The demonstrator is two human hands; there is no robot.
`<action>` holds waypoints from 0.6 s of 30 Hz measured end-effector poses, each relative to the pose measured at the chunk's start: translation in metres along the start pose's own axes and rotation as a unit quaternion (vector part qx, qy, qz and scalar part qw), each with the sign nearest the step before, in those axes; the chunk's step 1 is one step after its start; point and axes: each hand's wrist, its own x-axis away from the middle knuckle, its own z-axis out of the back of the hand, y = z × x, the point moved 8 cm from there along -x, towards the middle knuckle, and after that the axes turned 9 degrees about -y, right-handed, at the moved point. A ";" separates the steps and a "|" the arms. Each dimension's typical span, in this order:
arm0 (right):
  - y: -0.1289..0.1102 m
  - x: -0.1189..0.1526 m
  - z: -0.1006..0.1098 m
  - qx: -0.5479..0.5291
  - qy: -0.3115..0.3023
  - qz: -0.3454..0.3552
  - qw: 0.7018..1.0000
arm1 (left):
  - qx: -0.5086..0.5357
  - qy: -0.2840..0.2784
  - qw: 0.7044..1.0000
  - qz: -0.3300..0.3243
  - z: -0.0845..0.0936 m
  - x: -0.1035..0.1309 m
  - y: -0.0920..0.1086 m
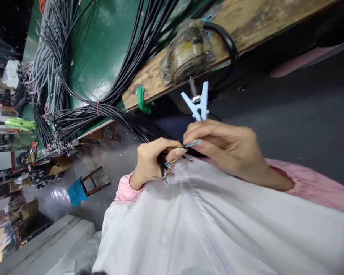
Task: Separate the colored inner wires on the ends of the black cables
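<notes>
My left hand (153, 154) is closed around several black cables (126, 118), whose stripped ends stick out below its fingers. Thin coloured wires (169, 168) fan out from those ends against the white apron. At the left thumb one cable end is held up, and my right hand (232, 149) pinches near its coloured wires (193, 143). Just above the right fingers is a light blue clothespin (200, 105), beside a metal shaft (193, 87); whether the fingers touch it I cannot tell.
A taped motor (186, 55) is fixed on a wooden board (255, 25). A green clamp (143, 100) grips the board's edge. The green table (100, 42) carries bundles of black and grey cables (47, 68). A blue stool (77, 191) stands on the floor at left.
</notes>
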 end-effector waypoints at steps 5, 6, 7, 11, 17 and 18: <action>0.002 -0.002 -0.001 0.018 0.014 -0.044 0.999 | -0.002 0.033 0.999 -0.031 0.002 -0.003 0.007; 0.005 -0.002 -0.002 0.005 0.016 -0.052 0.998 | -0.015 0.031 0.998 -0.047 0.003 -0.004 0.011; 0.006 -0.002 -0.003 0.003 0.015 -0.052 0.999 | -0.028 0.018 0.998 -0.058 0.003 -0.005 0.014; -0.012 0.002 -0.006 0.144 0.016 0.057 0.988 | -0.064 -0.096 0.990 -0.083 -0.006 -0.005 0.018; -0.036 0.015 -0.008 0.338 0.046 0.172 0.924 | -0.064 -0.100 0.989 -0.088 -0.006 0.000 0.014; -0.037 0.015 -0.005 0.343 0.057 0.169 0.922 | -0.059 -0.091 0.990 -0.089 -0.006 0.000 0.014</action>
